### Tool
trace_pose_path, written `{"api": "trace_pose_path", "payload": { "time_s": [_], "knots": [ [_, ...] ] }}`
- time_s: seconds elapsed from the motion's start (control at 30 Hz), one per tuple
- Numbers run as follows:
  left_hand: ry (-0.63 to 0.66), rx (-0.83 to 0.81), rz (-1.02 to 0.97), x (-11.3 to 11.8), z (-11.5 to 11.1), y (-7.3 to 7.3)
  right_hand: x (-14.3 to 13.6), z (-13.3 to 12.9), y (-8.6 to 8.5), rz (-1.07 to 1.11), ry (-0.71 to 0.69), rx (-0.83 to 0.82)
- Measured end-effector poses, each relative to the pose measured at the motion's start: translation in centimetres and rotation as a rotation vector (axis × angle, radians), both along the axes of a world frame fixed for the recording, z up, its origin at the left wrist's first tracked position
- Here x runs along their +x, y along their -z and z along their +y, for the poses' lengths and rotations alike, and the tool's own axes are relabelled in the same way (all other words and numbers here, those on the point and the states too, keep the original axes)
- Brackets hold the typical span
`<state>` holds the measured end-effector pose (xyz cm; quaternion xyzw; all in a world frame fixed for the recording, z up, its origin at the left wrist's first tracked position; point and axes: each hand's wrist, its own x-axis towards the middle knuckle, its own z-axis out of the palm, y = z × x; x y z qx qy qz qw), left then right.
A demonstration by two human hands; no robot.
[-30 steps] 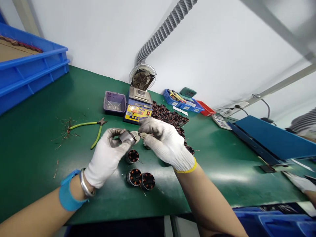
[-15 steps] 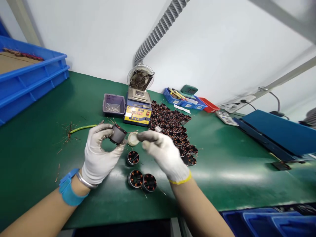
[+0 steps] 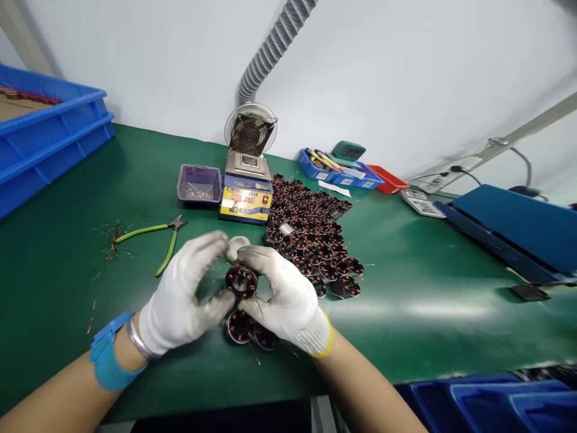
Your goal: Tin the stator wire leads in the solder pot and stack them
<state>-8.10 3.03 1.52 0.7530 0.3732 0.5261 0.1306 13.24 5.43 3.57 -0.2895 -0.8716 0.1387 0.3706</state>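
Both my hands wear white gloves with greyed fingertips. Between the thumb and fingers of my right hand (image 3: pixel 286 294) is a wound motor stator (image 3: pixel 241 282), upright, its ring of copper coils facing up. My left hand (image 3: pixel 184 294) is open just left of that stator, thumb and fingers apart. Closer to me stand two more stators, one with copper coils showing (image 3: pixel 240 326) and one (image 3: pixel 265 338) partly hidden by my right hand. A small round whitish pot (image 3: pixel 237 247) sits just beyond my fingertips. Green-handled cutters (image 3: pixel 170 236) lie open to the left.
Many stators (image 3: pixel 311 234) are packed together at the right. Behind are a solder pot (image 3: pixel 246 198), a purple bin (image 3: pixel 199 186) and a fume hose (image 3: pixel 274 51). Wire clippings (image 3: pixel 118 240) lie left. A blue crate (image 3: pixel 54 144) and a blue machine (image 3: pixel 514 228) flank the green table (image 3: pixel 406 325).
My left hand has opened and no longer holds a stator. My right hand has come left and closed around a stator. The cutters now show fully on the table.
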Motion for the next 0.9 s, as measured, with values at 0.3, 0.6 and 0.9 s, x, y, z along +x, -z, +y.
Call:
{"api": "trace_pose_path", "payload": {
  "time_s": [0.3,0.6,0.9],
  "knots": [
    [-0.073,-0.316,-0.396,0.3,-0.3,-1.1,1.2,0.7,0.8,-0.035,0.037,0.082],
    [-0.189,-0.548,-0.445,0.2,-0.7,-1.8,0.9,0.4,0.7,-0.056,0.019,0.04],
    [0.087,-0.968,-0.326,1.8,-0.1,-2.6,1.2,-0.2,0.6,-0.107,0.061,-0.059]
  ]
}}
